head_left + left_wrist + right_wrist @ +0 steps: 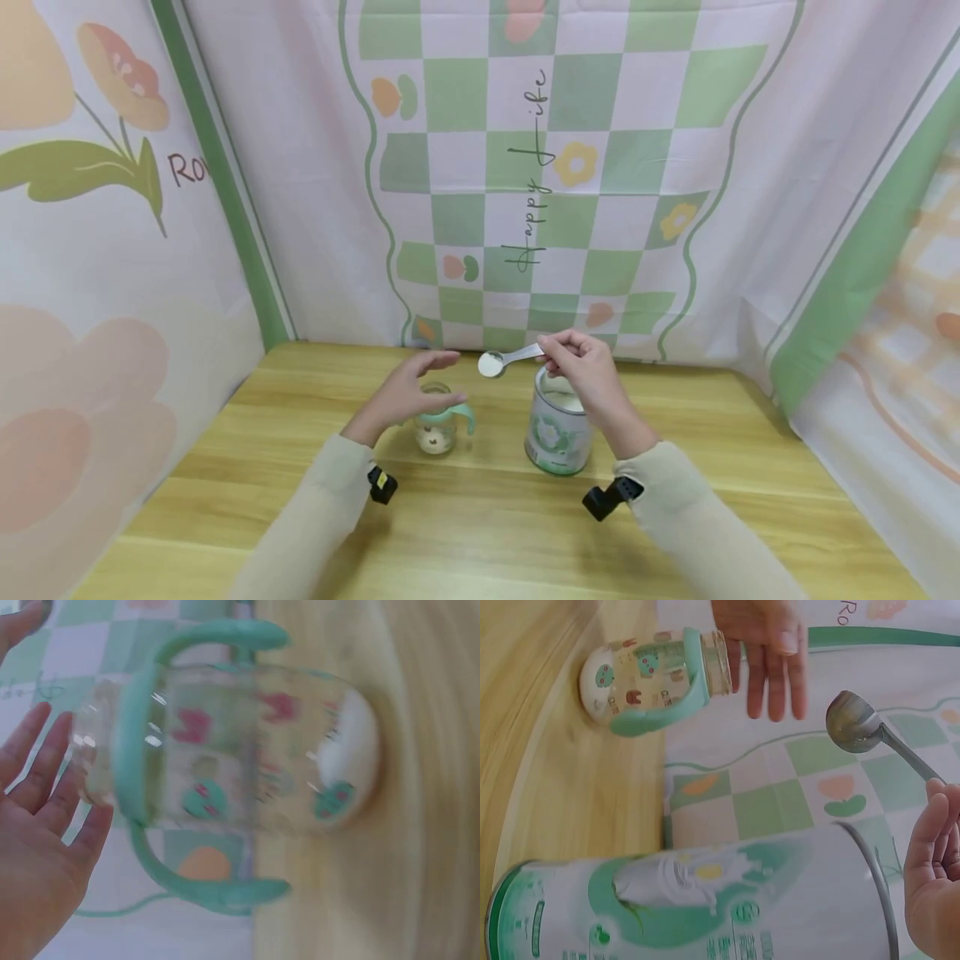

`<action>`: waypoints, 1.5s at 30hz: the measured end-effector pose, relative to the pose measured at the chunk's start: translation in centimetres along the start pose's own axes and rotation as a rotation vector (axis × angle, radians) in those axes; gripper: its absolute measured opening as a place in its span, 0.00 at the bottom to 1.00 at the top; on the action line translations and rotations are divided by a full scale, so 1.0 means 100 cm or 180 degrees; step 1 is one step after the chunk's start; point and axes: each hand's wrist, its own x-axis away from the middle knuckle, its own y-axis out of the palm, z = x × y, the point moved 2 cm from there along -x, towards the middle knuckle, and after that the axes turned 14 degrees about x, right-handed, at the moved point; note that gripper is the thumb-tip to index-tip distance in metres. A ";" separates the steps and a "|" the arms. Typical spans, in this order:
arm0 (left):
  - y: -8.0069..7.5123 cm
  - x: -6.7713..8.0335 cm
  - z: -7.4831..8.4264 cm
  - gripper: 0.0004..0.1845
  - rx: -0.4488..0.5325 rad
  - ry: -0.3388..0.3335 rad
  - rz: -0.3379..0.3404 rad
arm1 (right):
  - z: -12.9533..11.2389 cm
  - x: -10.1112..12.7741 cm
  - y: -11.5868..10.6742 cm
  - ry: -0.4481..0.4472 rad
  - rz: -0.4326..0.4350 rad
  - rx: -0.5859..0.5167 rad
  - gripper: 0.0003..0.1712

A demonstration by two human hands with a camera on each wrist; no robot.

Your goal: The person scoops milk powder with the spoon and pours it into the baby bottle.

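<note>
My right hand (588, 375) pinches the handle of a metal measuring spoon (491, 364), heaped with white powder, above the table between bottle and can. Under that hand stands an open can (558, 433) with white powder inside and a flower and splash print. My left hand (408, 392) holds nothing; its fingers are spread and bent around the air at the mouth of a clear baby bottle (217, 750). The bottle has a mint-green collar with two handles (217, 900), no lid, and white powder at its bottom. In the right wrist view the spoon's bowl (853, 724) shows from outside.
The wooden table (465, 533) reaches back to a hanging cloth (510, 167) with green checks and lettering. More printed cloth (90, 375) hangs at the left and right sides. A black wrist camera (611, 497) sits on each sleeve.
</note>
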 end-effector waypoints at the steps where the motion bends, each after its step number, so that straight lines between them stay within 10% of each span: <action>1: -0.001 0.002 -0.003 0.38 -0.0004 -0.0024 0.0011 | 0.000 0.000 0.002 -0.0005 -0.0013 -0.0004 0.16; 21: -0.007 0.024 -0.047 0.42 0.0362 -0.0738 0.0185 | 0.001 -0.008 0.042 0.0072 -0.0141 0.0043 0.17; 45: -0.007 0.023 -0.056 0.41 0.0340 -0.0894 0.0144 | 0.004 -0.003 0.075 -0.0152 -0.0072 0.0410 0.12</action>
